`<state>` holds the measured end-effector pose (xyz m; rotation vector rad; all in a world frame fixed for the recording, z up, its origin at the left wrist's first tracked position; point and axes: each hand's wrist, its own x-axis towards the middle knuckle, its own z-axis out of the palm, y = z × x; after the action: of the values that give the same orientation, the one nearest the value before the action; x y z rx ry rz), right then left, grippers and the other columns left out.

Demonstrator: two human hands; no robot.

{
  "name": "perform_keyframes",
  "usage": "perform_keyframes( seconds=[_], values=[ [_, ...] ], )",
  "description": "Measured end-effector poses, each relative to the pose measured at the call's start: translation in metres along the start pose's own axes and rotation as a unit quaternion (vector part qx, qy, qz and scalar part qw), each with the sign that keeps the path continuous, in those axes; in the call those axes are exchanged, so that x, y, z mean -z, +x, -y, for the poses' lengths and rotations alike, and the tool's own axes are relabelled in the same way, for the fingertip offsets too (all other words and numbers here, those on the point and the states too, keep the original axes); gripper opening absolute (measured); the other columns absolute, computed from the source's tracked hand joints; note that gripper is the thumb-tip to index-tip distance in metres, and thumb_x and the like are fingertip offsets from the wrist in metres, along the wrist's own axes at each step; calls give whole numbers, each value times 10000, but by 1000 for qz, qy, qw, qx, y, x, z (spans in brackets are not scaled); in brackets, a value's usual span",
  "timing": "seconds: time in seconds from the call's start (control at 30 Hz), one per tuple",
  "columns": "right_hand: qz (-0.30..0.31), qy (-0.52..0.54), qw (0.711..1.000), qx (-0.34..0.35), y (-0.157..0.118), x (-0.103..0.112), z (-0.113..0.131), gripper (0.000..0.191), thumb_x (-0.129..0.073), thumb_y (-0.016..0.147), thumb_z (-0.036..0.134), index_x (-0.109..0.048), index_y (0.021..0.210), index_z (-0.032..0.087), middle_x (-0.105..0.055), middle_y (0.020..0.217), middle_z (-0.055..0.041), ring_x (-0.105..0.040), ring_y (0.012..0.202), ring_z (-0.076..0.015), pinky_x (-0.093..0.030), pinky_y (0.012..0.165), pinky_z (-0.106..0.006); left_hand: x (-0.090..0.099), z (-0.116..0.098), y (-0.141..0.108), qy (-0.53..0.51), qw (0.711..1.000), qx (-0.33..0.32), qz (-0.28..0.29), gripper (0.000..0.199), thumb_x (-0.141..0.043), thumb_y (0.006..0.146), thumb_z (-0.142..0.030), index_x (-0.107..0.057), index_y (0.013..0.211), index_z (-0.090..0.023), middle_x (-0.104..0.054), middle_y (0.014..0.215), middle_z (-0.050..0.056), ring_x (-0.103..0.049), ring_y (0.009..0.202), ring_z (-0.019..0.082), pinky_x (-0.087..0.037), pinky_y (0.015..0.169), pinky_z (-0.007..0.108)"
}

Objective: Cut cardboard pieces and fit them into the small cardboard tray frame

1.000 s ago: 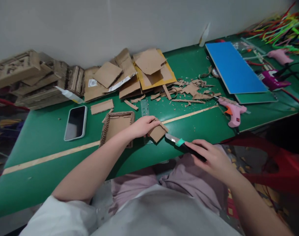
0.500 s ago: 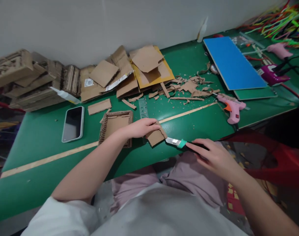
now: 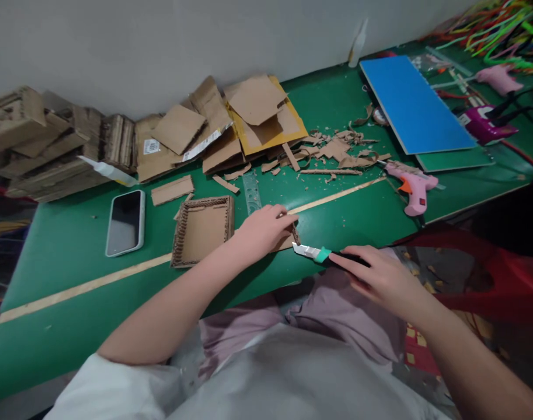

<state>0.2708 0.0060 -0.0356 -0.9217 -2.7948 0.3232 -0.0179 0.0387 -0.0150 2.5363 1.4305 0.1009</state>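
My left hand (image 3: 268, 228) is closed on a small piece of cardboard (image 3: 284, 242) lying on the green table, its fingertips at a narrow upright strip along the right edge. Most of the piece is hidden under the hand. In my right hand (image 3: 375, 271) is a utility knife (image 3: 321, 254) with a green collar and dark handle. The blade tip is at the near right corner of the cardboard; whether it touches cannot be told. A shallow cardboard tray (image 3: 202, 230) with corrugated walls sits left of my left hand. Behind that hand lies a clear plastic ruler (image 3: 251, 192).
A phone (image 3: 126, 223) lies at the left, near a glue bottle (image 3: 108, 171) and stacked cardboard (image 3: 51, 140). Cardboard scraps (image 3: 336, 151) cover the back middle. To the right are a pink glue gun (image 3: 413, 185) and a blue board (image 3: 419, 105). The table's front edge is close to my lap.
My left hand has shifted right and now covers more of the cardboard, its fingers bent at the strip. The knife has stayed nearly in place, its blade at the cardboard's corner.
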Motion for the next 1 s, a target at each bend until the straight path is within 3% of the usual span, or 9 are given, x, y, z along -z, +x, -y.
perform_keyframes(
  seconds=[0.2, 0.4, 0.63, 1.0],
  values=[
    [7, -8, 1000, 3, 3, 1, 5, 464, -473, 832, 167, -460, 1291, 232, -578, 1113, -107, -588, 946, -203, -530, 760, -354, -25, -11, -18, -2, 998, -5, -70, 363, -379, 900, -132, -503, 1241, -147, -511, 1215, 195, -513, 1109, 283, -463, 863, 413],
    [18, 12, 1000, -7, 1, -2, 14, 474, -464, 844, 207, -431, 1317, 226, -571, 1126, -106, -615, 897, -185, -549, 693, -317, -33, -17, -21, -24, 993, -23, -115, 364, -367, 895, -121, -481, 1238, -78, -424, 1310, 251, -438, 1224, 316, -424, 961, 465],
    [15, -5, 999, -30, -7, -4, 15, 440, -436, 859, 230, -451, 1299, 245, -569, 1128, -98, -641, 831, -185, -553, 628, -315, -31, -19, -20, -40, 991, -6, -125, 309, -379, 910, -171, -507, 1185, -110, -478, 1280, 204, -477, 1200, 284, -447, 965, 456],
    [18, 1, 999, -50, -4, -7, 17, 462, -435, 858, 226, -428, 1319, 253, -549, 1148, -101, -638, 847, -186, -545, 649, -313, -35, -19, -20, -36, 992, -1, -122, 313, -392, 900, -164, -498, 1191, -119, -459, 1299, 177, -474, 1204, 272, -438, 982, 415]
  ],
)
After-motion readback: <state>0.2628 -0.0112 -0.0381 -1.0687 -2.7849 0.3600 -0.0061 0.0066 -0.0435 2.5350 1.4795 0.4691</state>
